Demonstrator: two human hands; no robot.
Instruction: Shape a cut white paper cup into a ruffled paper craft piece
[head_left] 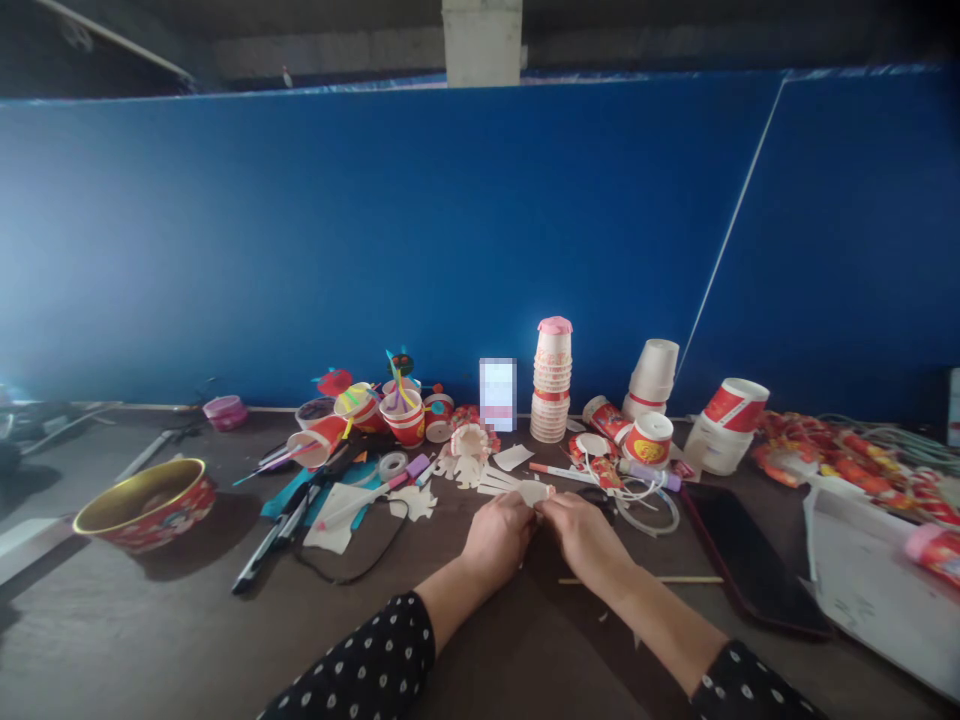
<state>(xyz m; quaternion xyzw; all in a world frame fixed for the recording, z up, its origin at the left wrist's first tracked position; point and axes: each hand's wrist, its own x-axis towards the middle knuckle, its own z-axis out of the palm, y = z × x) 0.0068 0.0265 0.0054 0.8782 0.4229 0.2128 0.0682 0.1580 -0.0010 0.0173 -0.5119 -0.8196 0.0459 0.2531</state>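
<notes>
My left hand (498, 530) and my right hand (579, 528) meet in the middle of the table, fingers closed on a white cut paper piece (534, 491). Thin strips fan out from its left side, and its lower part is hidden by my fingers. Just beyond my hands lie a paper cup cut into petal-like flaps (469, 443) and a loose white paper scrap (513, 458). A marker (562, 472) with an orange tip rests behind my right hand. Under my right forearm lies a thin wooden stick (645, 580).
A gold-rimmed red bowl (142, 503) stands left, near decorated paper cups (403, 418). A tall stack of paper cups (552, 385) stands at the back. To the right lie a dark phone or tablet (750, 560) and a white tray-like sheet (877, 590). A black cord (352, 582) curls at left.
</notes>
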